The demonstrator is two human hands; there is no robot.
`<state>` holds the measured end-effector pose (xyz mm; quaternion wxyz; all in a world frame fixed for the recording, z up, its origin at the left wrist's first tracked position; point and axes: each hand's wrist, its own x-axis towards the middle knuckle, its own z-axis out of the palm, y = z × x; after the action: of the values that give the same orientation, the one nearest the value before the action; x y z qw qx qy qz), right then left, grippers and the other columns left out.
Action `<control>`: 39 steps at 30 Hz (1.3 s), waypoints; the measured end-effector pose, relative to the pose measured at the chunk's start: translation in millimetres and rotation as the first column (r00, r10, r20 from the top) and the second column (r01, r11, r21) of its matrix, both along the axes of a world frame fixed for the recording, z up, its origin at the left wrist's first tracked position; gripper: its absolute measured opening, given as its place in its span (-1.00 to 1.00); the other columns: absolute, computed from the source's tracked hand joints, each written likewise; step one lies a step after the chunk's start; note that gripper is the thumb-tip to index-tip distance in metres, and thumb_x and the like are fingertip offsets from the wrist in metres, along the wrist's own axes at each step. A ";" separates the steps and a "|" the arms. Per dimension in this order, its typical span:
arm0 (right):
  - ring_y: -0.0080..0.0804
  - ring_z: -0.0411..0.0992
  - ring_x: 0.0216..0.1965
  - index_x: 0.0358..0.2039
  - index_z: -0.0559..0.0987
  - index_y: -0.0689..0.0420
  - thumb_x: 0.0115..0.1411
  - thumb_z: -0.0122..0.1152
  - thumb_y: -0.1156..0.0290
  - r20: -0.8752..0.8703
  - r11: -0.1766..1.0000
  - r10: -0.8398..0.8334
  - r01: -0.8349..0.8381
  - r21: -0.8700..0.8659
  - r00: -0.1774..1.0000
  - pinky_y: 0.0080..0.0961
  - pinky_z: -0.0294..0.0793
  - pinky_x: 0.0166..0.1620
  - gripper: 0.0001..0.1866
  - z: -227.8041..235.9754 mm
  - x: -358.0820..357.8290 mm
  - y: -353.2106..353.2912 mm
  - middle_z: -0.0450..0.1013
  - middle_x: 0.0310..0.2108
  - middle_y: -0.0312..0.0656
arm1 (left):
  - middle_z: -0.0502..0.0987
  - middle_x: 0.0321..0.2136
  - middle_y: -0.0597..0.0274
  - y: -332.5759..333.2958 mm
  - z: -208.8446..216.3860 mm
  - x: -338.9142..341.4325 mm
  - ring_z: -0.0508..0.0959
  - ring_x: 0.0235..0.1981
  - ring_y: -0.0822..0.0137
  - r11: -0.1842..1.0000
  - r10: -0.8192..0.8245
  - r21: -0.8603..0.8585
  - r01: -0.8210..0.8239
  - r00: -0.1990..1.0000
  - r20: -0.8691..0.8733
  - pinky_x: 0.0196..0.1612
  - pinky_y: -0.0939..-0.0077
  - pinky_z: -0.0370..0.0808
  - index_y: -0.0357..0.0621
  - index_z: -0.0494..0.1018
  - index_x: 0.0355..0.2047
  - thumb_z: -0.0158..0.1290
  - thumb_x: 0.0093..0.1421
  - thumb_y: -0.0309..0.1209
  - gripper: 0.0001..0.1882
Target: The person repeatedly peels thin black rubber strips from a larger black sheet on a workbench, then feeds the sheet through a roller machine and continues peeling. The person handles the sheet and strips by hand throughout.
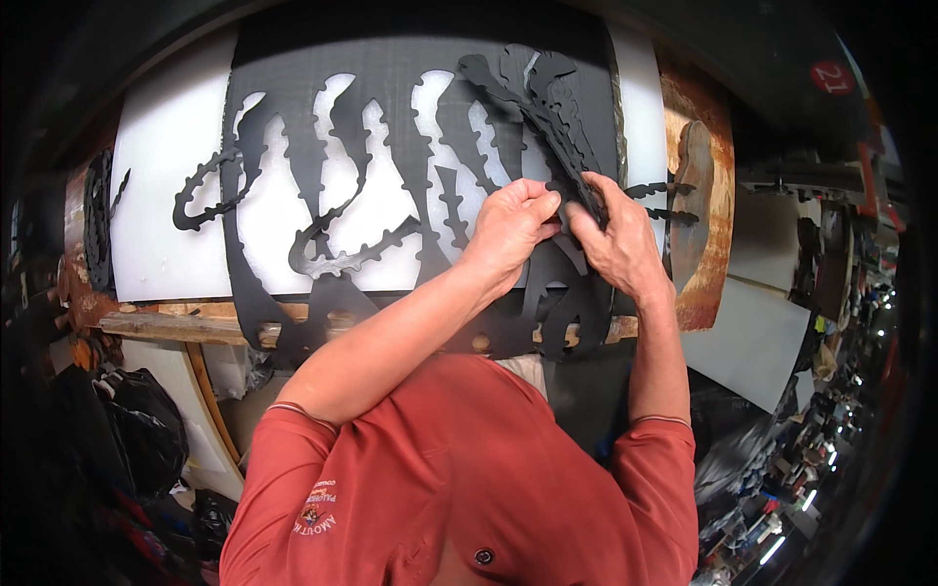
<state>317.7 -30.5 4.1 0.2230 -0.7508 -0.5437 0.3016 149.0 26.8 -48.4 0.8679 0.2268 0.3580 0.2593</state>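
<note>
A black sheet (381, 57) with long curved cut-outs lies across a white board (171, 195), its lower strips hanging over the front edge. My right hand (621, 239) is closed around a bundle of black notched strips (559, 137), which reaches up and away over the sheet. Close beside it, my left hand (508, 230) is pinched at the lower end of the bundle; what its fingertips hold is hidden. A loose notched strip (366, 254) curls over the middle of the sheet. Another notched strip (191, 200) loops at the left.
The board rests on a worn wooden table (718, 264). On the table's right side lies a flat oval wooden piece (693, 200). More black notched pieces (98, 225) are stacked at the left edge. A black plastic bag (147, 425) stands below left, and clutter fills the floor at right.
</note>
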 end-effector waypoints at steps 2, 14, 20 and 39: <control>0.12 0.63 -0.15 0.18 0.53 0.37 0.32 0.34 0.26 -0.135 0.998 -0.047 0.053 0.042 0.990 -0.20 0.58 -0.07 -0.46 -1.9 -0.4 0.7 0.62 -0.15 0.24 | 0.56 -0.14 0.30 -0.9 0.7 1.2 0.55 -0.10 0.41 1.000 -0.002 0.017 0.003 0.998 -0.064 0.11 0.37 0.52 -0.13 0.54 -0.11 0.15 0.45 -0.36 -0.87; 0.46 0.54 -0.13 0.06 0.53 0.39 0.35 0.21 0.33 0.106 0.997 -0.015 0.007 0.081 0.994 0.09 0.58 -0.08 -0.60 -13.9 -11.6 1.0 0.59 -0.22 0.38 | 0.61 -0.54 0.26 -6.9 -0.7 3.9 0.41 -0.58 0.53 0.794 0.188 0.601 0.093 0.902 -0.388 -0.42 0.47 0.44 -0.35 0.50 -0.19 0.10 0.44 -0.43 -0.83; -0.57 0.41 -0.53 -0.30 0.60 0.30 0.37 0.21 0.30 -0.267 0.897 -0.368 0.416 0.151 0.891 -0.45 0.42 -0.43 -0.73 -7.6 83.1 1.9 0.52 -0.53 -0.32 | 0.70 -0.35 0.16 -4.4 -4.0 -3.8 0.59 -0.31 0.49 0.839 0.110 0.536 0.089 0.938 -0.328 -0.25 0.50 0.51 -0.31 0.41 -0.03 0.01 0.50 -0.43 -0.83; -0.45 0.50 -0.55 -0.48 0.60 0.25 0.29 0.27 0.28 -0.120 0.605 -0.685 0.653 0.455 0.719 -0.45 0.44 -0.39 -0.70 50.7 361.0 -8.7 0.55 -0.58 -0.20 | 0.59 -0.42 0.18 2.7 -0.8 -10.8 0.62 -0.50 0.45 0.918 0.177 0.393 -0.057 0.944 -0.277 -0.41 0.45 0.64 -0.33 0.35 -0.09 -0.04 0.54 -0.48 -0.88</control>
<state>678.8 -39.2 54.9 0.4745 -0.8318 -0.2862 0.0311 138.2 29.4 -49.2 0.7239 0.4058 0.4445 0.3372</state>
